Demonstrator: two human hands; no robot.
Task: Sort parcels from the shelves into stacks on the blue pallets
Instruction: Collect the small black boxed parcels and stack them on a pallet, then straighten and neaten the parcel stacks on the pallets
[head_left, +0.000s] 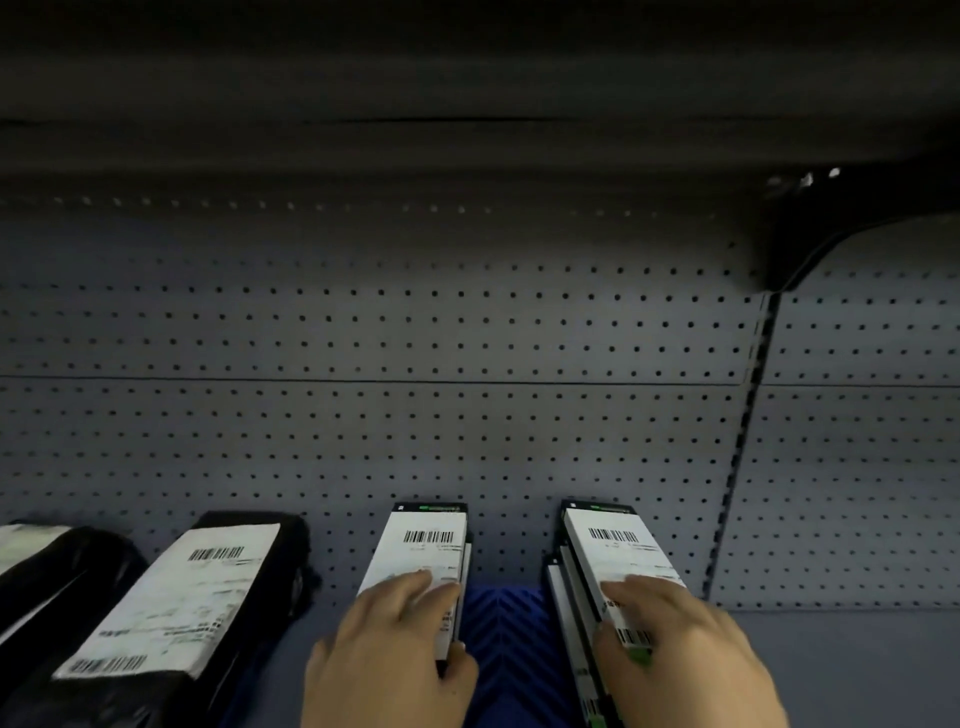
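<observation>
Grey perforated metal makes up the back panel (415, 338) ahead of you, with a dark slotted upright (748, 441) running down its right side. Below it lies the shelf (831, 670), and the parcels sit along its back edge.

Toward the shelf's left end, a black bagged parcel (176, 597) with a long white label leans against the panel. A second black bag (52, 571) lies just beside it at the left edge.

Near the middle stands the middle box (426, 545), slim and dark with a barcode label on top. The right box (618, 551) tops a small stack of similar slim boxes near the upright.

Your left hand (384, 654) lies palm down on the middle box, fingers across its label and thumb curled round its near right edge, grasping it. Your right hand (685, 660) grasps the right box the same way, with the thumb at the left edge.

Between the two boxes a blue ridged strip (509, 639) shows on the shelf.
</observation>
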